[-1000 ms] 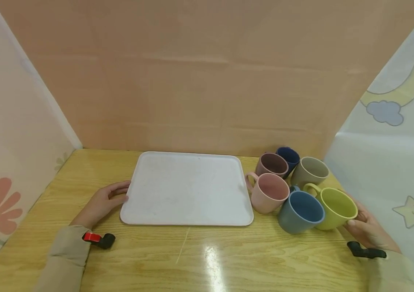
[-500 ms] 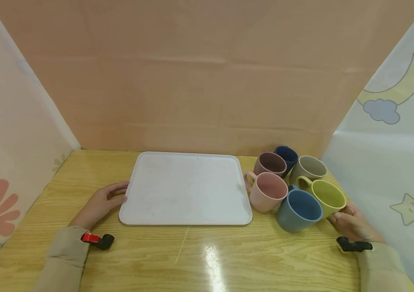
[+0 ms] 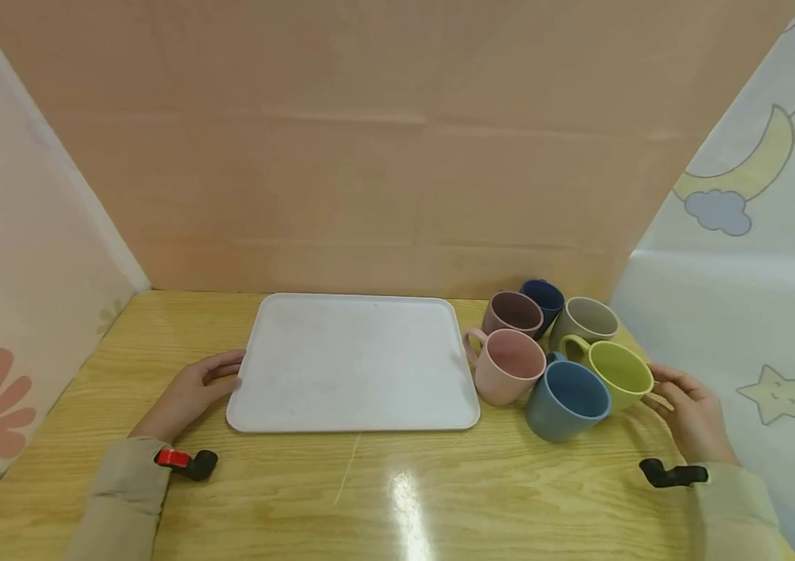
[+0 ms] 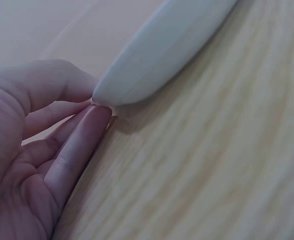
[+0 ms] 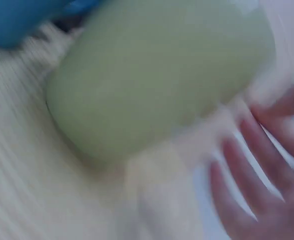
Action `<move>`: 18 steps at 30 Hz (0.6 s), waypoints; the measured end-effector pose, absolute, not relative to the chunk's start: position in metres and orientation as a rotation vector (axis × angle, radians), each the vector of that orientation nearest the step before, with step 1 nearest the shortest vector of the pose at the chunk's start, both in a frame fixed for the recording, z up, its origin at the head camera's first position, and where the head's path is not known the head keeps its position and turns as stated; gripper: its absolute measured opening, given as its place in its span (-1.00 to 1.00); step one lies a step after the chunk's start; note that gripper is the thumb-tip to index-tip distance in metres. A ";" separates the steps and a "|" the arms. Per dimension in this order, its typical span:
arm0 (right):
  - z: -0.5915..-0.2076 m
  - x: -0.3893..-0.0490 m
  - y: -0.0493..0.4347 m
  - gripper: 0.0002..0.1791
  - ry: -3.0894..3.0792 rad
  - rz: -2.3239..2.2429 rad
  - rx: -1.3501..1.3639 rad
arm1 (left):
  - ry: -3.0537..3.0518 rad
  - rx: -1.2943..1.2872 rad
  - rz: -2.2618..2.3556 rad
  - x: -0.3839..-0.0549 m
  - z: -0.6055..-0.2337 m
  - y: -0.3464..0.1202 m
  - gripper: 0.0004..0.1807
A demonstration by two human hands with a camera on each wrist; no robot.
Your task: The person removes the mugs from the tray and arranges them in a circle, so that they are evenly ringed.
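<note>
A white tray (image 3: 351, 362) lies flat on the wooden table. At its left edge rests my left hand (image 3: 187, 389), its fingertips touching the rim and its fingers relaxed; the left wrist view has the fingertips against the tray's edge (image 4: 141, 70). A yellow-green mug (image 3: 618, 370) stands upright among the mugs on the right, its handle towards the back left. Beside its right side is my right hand (image 3: 695, 413), fingers spread and near the wall. In the blurred right wrist view, the fingers (image 5: 244, 170) look apart from the mug (image 5: 157, 80).
Close around the yellow-green mug stand a blue mug (image 3: 566, 405), a pink mug (image 3: 510, 366), a mauve mug (image 3: 512, 312), a navy mug (image 3: 543, 296) and a grey mug (image 3: 585, 318). An orange-brown backdrop (image 3: 369, 156) rises behind; a patterned white panel (image 3: 706, 312) borders the right.
My right hand has pushed the yellow-green mug back and left towards the grey mug, then let go with its fingers spread. My left hand stays at the tray edge.
</note>
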State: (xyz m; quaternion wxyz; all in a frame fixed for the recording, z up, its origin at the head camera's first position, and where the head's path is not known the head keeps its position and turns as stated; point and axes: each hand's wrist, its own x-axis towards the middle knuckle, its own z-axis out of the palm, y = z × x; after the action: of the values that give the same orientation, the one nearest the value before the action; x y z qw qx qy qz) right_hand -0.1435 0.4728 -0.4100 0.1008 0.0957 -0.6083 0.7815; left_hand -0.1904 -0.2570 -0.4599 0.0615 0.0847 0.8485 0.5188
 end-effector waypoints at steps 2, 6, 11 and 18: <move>-0.395 -0.144 0.457 -0.65 -1.746 2.175 0.009 | 2.567 0.255 1.573 -0.193 -0.460 -0.257 -0.33; -0.366 -0.149 0.416 -0.74 -1.589 2.005 -0.212 | 2.576 0.244 1.560 -0.197 -0.457 -0.258 -0.35; -0.340 -0.151 0.361 -0.82 -1.694 1.797 -0.185 | 2.634 0.280 1.390 -0.199 -0.446 -0.255 -0.40; -0.325 -0.164 0.294 -0.84 -2.097 1.522 0.205 | 2.885 0.458 0.933 -0.205 -0.400 -0.240 -0.46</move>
State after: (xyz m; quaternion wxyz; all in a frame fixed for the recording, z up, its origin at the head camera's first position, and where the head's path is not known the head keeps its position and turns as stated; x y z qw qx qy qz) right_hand -0.1645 0.2938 -0.3246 0.2680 0.0761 -0.7773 0.5641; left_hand -0.2052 -0.2403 -0.3995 0.0377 0.1494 0.9401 0.3042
